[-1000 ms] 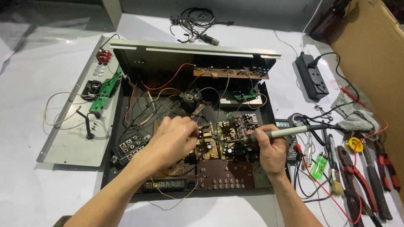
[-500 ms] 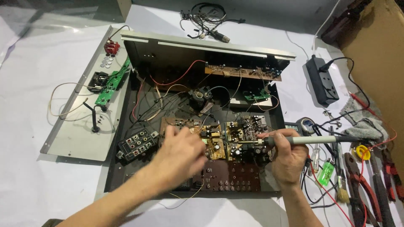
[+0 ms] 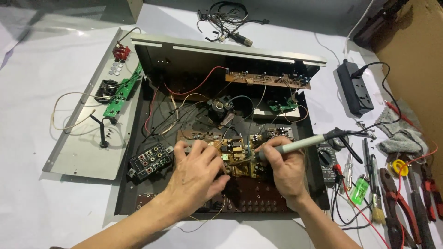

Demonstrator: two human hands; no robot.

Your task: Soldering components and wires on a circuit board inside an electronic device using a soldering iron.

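1. Soldering iron (image 3: 300,145), pale-handled, is clasped in the right hand (image 3: 284,168); its tip is set down on the yellowish circuit board (image 3: 237,159).
2. Left hand (image 3: 196,177) is rested on that board, fingers curled; whether anything is pinched cannot be told.
3. Board is seated in the opened black chassis (image 3: 138,184).
4. Pliers (image 3: 397,198) are laid well apart, at the right.

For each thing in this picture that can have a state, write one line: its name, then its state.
Amplifier case: open, cover off.
Soldering iron: held in right hand, tip down at the circuit board.
Left hand: resting on the board.
Power strip: one plug in.
Back panel: detached, lying flat.
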